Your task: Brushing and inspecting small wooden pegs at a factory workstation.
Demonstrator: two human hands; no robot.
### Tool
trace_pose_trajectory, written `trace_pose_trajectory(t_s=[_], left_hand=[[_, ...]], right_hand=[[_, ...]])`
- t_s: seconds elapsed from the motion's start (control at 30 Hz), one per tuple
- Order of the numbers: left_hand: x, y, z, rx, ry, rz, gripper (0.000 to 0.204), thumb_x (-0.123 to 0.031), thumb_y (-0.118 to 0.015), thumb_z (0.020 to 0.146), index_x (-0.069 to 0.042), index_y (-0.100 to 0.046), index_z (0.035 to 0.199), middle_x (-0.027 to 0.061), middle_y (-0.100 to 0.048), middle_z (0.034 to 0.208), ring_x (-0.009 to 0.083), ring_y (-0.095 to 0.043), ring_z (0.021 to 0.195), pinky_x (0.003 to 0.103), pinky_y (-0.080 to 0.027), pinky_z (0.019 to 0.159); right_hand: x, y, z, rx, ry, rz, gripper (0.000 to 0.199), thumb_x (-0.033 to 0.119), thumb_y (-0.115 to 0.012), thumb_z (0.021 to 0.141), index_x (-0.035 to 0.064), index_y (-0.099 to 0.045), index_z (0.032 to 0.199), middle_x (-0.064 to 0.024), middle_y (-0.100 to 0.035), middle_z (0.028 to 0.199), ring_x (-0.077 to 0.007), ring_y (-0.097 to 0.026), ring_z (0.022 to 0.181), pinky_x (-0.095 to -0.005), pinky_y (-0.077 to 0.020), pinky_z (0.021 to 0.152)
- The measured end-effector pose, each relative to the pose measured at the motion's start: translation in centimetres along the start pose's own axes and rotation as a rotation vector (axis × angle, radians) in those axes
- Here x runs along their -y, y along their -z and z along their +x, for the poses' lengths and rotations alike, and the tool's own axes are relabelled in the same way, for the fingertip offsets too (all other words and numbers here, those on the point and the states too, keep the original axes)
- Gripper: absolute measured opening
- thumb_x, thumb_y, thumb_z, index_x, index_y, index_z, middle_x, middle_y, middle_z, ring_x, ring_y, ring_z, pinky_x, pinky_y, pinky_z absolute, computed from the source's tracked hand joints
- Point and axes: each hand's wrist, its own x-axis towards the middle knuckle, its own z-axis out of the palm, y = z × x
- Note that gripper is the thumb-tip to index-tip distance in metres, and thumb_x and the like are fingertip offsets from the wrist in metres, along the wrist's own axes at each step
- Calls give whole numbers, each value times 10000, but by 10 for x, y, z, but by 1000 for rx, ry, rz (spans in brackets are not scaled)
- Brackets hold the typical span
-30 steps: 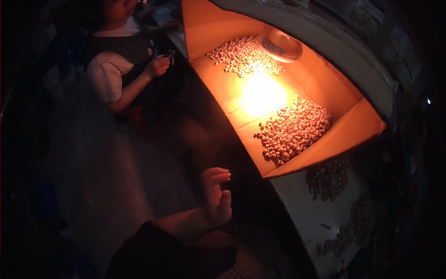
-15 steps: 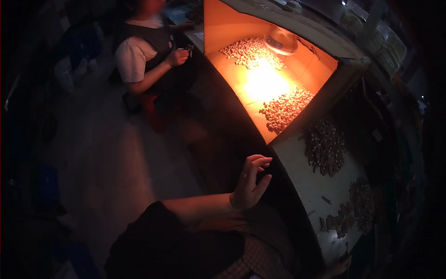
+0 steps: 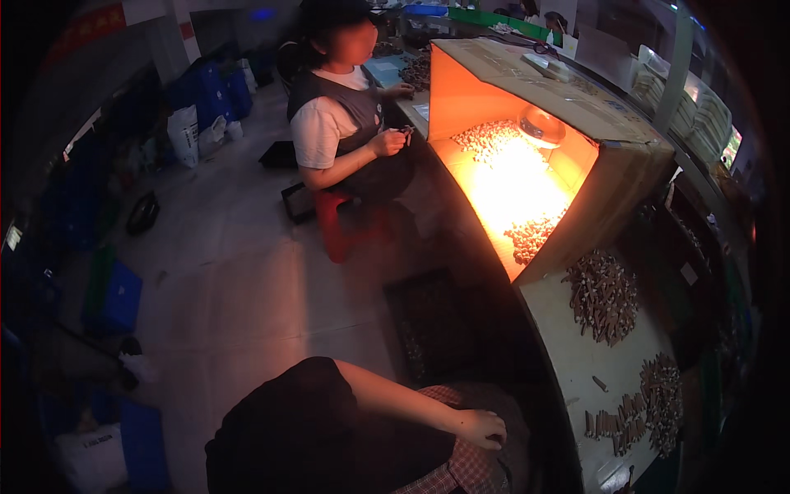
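While the left hand (image 3: 480, 426) is rested on a checked cloth (image 3: 471, 463), its fingers (image 3: 497, 432) are loosely curled and held close together; whether anything is gripped beneath them cannot be told. To their right, piles of brown pieces (image 3: 605, 303) are spread on the table (image 3: 561, 331), beside a lit cardboard box (image 3: 634, 185). Dark printing is borne by a white sack (image 3: 92, 463) at lower left.

The view's lower edge crops a slim dark object (image 3: 630, 475) at the near end of the table (image 3: 566, 333), glare hides part of the box (image 3: 629, 185) floor, and the left hand (image 3: 481, 426) conceals its palm.
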Motion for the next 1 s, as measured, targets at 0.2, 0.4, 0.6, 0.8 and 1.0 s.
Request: trace_pose_trajectory(t_s=[0.2, 0.4, 0.6, 0.8, 1.0], left_hand=[[4, -10, 12, 31, 87, 136, 414, -399, -487, 890, -111, -544, 1182, 108, -462, 1318, 300, -296, 1312, 501, -209, 1065], [9, -9, 28, 184, 195, 10, 521, -504, -430, 885, -175, -466, 1287, 107, -349, 1421, 311, -160, 1375, 557, -95, 1076], [16, -14, 30, 159, 176, 11, 511, -506, -426, 889, -169, -482, 1270, 104, -358, 1416, 301, -167, 1374, 554, -95, 1077], [19, -18, 30, 88, 170, -31, 467, -488, -442, 889, -160, -530, 1211, 96, -409, 1378, 284, -219, 1356, 541, -127, 1071], [18, -14, 29, 57, 165, -19, 447, -477, -458, 886, -152, -549, 1179, 78, -447, 1345, 273, -264, 1335, 505, -174, 1060]], right_hand=[[5, -3, -5, -55, -17, 182, 291, 193, -574, 849, -94, -607, 879, -176, -612, 816, -244, -583, 716, -356, -484, 629], [-11, 1, 5, -49, 53, 111, 286, 198, -573, 845, -86, -612, 840, -169, -604, 791, -239, -575, 699, -352, -481, 612], [-15, 6, 7, -44, 85, 48, 307, 217, -555, 850, -85, -610, 831, -170, -598, 793, -249, -570, 698, -352, -475, 613], [1, -1, -2, -69, -25, 201, 328, 239, -551, 846, -85, -599, 824, -155, -572, 789, -246, -540, 710, -365, -448, 658], [2, -2, -3, -71, -39, 228, 321, 243, -562, 838, -76, -593, 833, -137, -553, 801, -234, -518, 733, -366, -427, 689]])
